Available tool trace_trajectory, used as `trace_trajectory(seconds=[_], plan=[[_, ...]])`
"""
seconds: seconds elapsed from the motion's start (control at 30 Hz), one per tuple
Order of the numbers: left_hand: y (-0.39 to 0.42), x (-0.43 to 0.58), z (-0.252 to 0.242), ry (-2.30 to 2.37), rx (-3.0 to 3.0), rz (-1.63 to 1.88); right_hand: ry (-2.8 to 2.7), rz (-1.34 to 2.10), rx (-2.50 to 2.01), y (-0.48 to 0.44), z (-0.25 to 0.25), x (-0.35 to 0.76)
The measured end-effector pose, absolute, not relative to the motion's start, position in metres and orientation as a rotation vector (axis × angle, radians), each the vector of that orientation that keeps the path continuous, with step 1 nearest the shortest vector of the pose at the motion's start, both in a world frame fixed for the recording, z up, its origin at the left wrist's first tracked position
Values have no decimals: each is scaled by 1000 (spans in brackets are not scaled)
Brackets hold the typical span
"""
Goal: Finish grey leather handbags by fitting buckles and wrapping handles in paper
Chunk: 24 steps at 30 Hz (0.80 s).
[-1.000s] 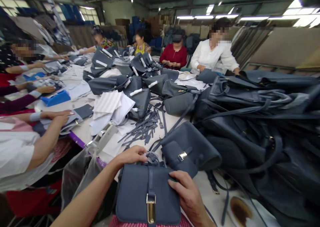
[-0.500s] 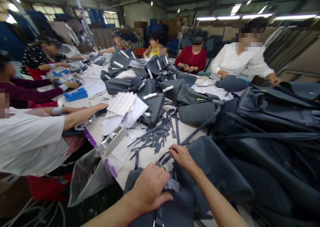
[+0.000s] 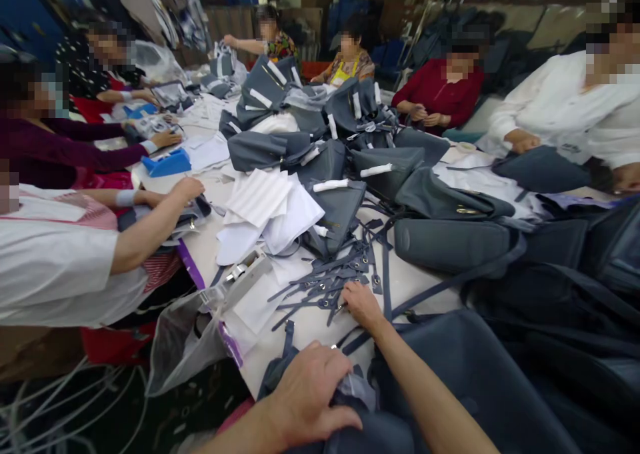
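My left hand (image 3: 314,389) is curled over the top of a dark blue-grey bag (image 3: 373,434), thumb spread along its front. Crumpled translucent plastic (image 3: 357,391) pokes out beside the fingers. Farther forward, my right hand (image 3: 364,305) is closed in a pinch at the near edge of a heap of narrow dark straps (image 3: 320,284) with metal eyelets. A strap end appears at its fingertips, partly hidden by them. Under my right forearm lies another large dark bag (image 3: 480,367).
Finished-looking bags (image 3: 320,154) with white-wrapped handles are piled mid-table. White sheets (image 3: 273,204) lie near a grey metal device (image 3: 247,271) at the table edge, where a clear plastic bag (image 3: 185,341) hangs. More dark bags (image 3: 540,301) crowd the right. Several co-workers sit around.
My right hand has moved forward from beside the bag's top to the strap heap. My left hand stays on the bag. The camera view has turned left and tilted down.
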<state>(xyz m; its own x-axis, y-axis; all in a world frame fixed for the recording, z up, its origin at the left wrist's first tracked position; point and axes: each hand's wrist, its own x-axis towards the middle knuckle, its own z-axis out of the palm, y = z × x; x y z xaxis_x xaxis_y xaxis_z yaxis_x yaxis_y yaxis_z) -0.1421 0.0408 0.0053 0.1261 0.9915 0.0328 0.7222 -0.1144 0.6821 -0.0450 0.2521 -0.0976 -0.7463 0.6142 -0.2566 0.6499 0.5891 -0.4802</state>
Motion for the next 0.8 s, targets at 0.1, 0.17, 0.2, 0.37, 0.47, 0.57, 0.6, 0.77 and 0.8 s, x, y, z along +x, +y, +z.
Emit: trace_trajectory(seconds=[0.1, 0.17, 0.2, 0.37, 0.47, 0.57, 0.6, 0.77, 0.8], plan=[[51, -150, 13, 1687, 1666, 686, 2748, -1186, 1246, 260, -77, -32], [58, -154, 21, 1680, 1530, 695, 2713, -1421, 1426, 256, -55, -15], [62, -156, 25, 1663, 1478, 704, 2681, -1537, 1509, 251, -41, -5], [76, -155, 37, 1605, 1423, 791, 2134, -2327, 1742, 182, 41, 48], [79, -150, 35, 1600, 1456, 852, 1496, -2721, 1735, 123, 70, 73], [79, -144, 35, 1621, 1482, 928, 1370, -2721, 1698, 72, 64, 82], [78, -142, 36, 1635, 1490, 948, 1404, -2686, 1717, 59, 57, 80], [64, -123, 48, 1684, 1570, 1056, 1767, -2381, 2079, 43, 25, 45], [58, -119, 50, 1680, 1598, 1082, 1833, -2367, 2146, 45, 24, 37]])
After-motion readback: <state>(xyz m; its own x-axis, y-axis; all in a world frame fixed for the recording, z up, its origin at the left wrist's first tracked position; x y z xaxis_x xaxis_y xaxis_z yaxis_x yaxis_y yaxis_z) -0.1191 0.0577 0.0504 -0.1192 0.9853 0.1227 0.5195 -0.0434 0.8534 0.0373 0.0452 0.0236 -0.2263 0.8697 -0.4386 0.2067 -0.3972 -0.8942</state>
